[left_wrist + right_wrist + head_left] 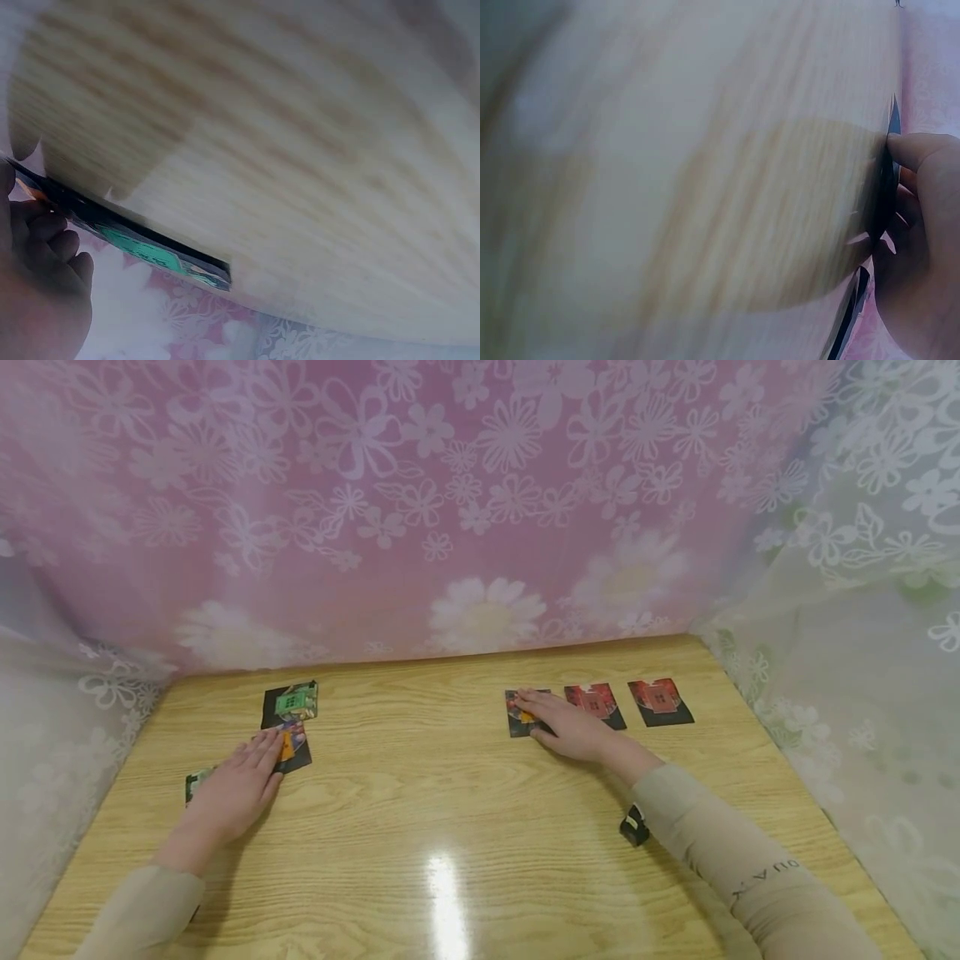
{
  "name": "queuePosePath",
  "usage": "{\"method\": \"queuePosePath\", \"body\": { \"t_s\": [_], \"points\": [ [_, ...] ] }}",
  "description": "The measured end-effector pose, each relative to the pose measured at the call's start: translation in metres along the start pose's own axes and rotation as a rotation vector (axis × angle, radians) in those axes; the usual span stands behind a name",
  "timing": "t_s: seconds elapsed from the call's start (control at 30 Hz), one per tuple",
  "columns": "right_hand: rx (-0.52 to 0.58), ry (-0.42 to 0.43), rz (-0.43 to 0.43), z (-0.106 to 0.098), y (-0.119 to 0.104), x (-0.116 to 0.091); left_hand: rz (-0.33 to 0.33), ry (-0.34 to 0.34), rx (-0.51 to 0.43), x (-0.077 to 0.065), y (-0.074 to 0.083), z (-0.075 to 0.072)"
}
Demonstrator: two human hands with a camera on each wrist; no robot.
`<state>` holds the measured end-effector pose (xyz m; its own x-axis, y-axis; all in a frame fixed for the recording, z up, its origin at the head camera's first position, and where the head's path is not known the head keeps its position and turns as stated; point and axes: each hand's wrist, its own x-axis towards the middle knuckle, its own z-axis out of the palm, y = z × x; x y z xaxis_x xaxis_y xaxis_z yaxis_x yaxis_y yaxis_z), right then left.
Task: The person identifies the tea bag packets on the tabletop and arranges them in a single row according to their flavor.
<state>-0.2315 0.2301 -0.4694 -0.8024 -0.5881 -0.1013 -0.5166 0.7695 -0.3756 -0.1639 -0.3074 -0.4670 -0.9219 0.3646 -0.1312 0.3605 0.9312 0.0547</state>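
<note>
My left hand (238, 785) lies with straight fingers over a flat black card (297, 762) with a purple and orange picture. Just beyond it is a black card with a green picture (296, 702), and another greenish card (192, 782) is partly hidden under that hand. On the other side, my right hand (573, 724) rests its extended fingers on a second purple and orange card (517, 724), its thumb near the lower edge. Two black cards with red pictures, a nearer one (596, 703) and a farther one (661, 702), lie to its right.
The wood-grain table (420, 793) meets a pink flowered curtain (375, 568) at the back, with pale sheer cloth (885, 693) along the sides. A small black object (634, 825) shows beside the right cuff.
</note>
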Motion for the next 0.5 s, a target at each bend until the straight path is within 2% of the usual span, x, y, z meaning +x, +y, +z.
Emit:
{"method": "queuePosePath", "body": {
  "t_s": [0.27, 0.5],
  "points": [
    [0.002, 0.0, 0.004, 0.0, 0.001, 0.0, 0.044, 0.045, 0.06, 0.006, 0.013, 0.0],
    [0.008, -0.007, 0.008, 0.0, 0.001, 0.001, 0.054, 0.052, 0.073, 0.021, 0.027, 0.0]
  ]
}}
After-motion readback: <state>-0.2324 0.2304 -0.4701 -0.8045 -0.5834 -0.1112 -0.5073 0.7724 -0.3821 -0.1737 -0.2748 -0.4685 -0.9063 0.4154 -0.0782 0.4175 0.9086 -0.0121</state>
